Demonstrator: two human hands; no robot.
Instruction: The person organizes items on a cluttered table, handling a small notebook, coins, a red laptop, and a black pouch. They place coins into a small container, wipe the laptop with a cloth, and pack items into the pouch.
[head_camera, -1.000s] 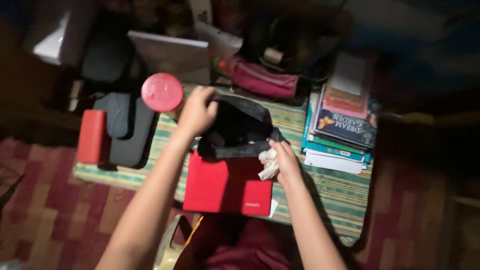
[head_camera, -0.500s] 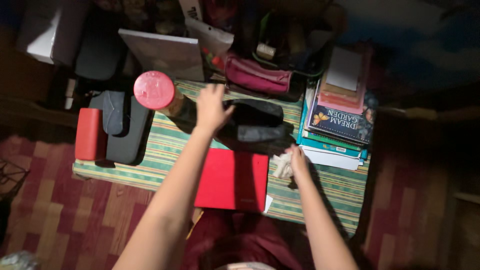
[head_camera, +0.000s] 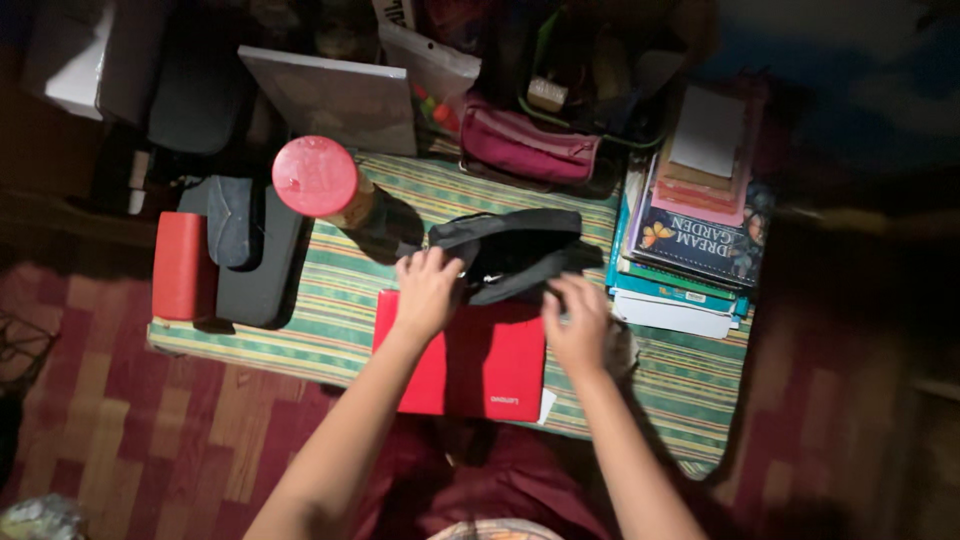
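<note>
A black pouch (head_camera: 512, 252) lies on the striped table cover (head_camera: 320, 300), just beyond a closed red laptop (head_camera: 470, 365). My left hand (head_camera: 425, 292) rests on the laptop's far left corner, its fingertips touching the pouch's near edge. My right hand (head_camera: 577, 325) hovers over the laptop's far right corner with fingers spread toward the pouch. A pale crumpled cloth (head_camera: 622, 348) lies dimly lit beside the heel of that hand.
A jar with a red lid (head_camera: 316, 178) stands left of the pouch. Black cases (head_camera: 250, 255) and a red case (head_camera: 182, 265) lie at the table's left end. A book stack (head_camera: 695, 235) fills the right; a maroon pouch (head_camera: 525, 150) and grey board (head_camera: 335, 100) lie behind.
The black pouch was set down flat beyond the laptop. My left hand came back from the pouch's top to the laptop corner. My right hand moved left, leaving the cloth on the table.
</note>
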